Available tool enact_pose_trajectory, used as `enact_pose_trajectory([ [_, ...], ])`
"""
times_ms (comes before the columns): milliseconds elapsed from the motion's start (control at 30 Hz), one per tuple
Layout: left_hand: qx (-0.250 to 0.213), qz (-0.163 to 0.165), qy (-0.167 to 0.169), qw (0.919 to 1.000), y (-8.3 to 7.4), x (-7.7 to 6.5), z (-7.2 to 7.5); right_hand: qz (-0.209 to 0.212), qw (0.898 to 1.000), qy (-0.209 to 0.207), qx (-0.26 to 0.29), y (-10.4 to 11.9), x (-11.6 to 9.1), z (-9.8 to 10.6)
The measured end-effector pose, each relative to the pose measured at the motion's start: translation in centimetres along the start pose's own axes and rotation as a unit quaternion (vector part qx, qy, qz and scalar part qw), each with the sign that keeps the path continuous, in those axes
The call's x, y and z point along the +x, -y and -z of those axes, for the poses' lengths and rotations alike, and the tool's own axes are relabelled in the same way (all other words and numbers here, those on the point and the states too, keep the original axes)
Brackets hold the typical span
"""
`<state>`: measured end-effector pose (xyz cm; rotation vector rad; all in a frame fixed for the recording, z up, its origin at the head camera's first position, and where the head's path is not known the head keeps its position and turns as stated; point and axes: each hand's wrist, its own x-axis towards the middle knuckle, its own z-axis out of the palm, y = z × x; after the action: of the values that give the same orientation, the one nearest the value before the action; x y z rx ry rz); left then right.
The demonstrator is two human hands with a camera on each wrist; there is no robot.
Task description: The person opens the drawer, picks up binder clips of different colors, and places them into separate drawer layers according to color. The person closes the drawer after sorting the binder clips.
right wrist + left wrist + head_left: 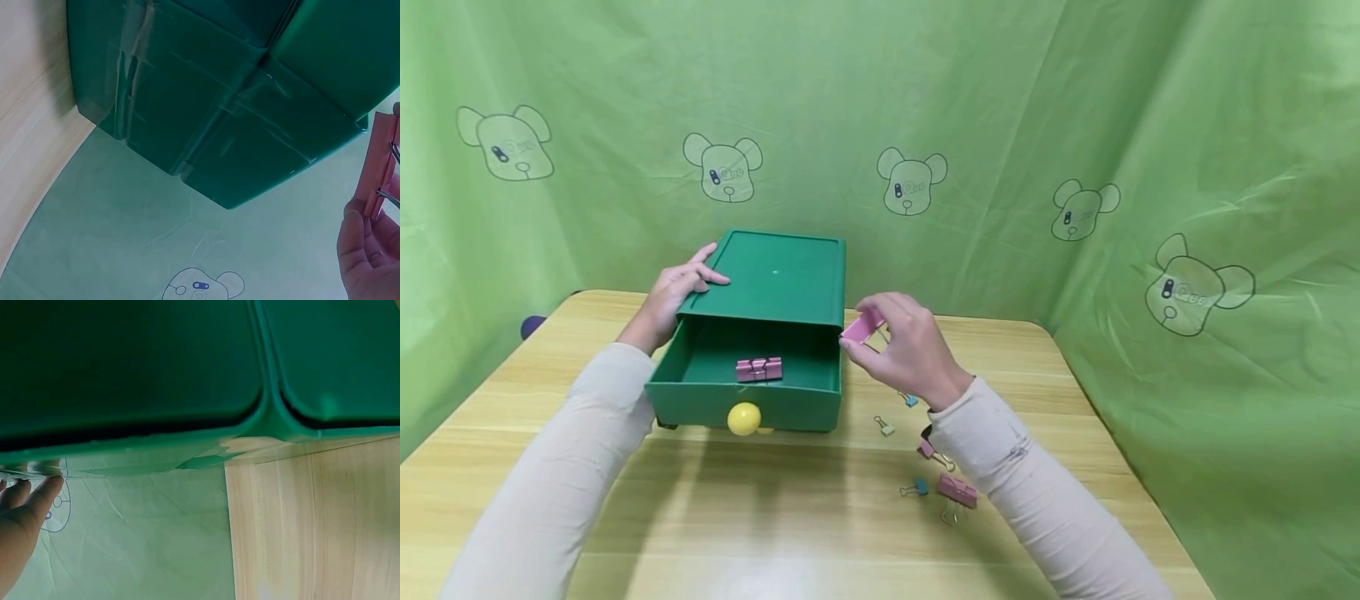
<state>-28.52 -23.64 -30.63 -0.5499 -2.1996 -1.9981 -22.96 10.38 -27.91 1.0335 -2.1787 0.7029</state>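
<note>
A green drawer box (786, 275) stands on the table with its drawer (692, 407) pulled out, a yellow round knob (744, 419) on the front. Inside the drawer lies a pink binder clip (759, 369). My left hand (670, 296) rests on the box's left top edge, fingers reaching over the top. Between thumb and fingers my right hand (917, 346) pinches another pink binder clip (862, 326), raised beside the box's right front corner. The right wrist view shows this held clip (377, 159) with its wire handles, next to the box's side.
Right of the drawer, several loose binder clips lie on the wooden table (775, 533): a pink one (958, 491), a blue one (921, 487) and a pale yellow one (887, 429) among them. A green curtain (820, 100) with bear-head drawings surrounds the table.
</note>
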Motion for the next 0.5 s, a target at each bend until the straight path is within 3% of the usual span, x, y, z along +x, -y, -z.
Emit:
enact_pose_trajectory([
  [500, 0.001, 0.001, -0.001, 1.0, 0.0, 0.0, 0.04, 0.005, 1.0, 0.02, 0.011, 0.91, 0.58, -0.25],
])
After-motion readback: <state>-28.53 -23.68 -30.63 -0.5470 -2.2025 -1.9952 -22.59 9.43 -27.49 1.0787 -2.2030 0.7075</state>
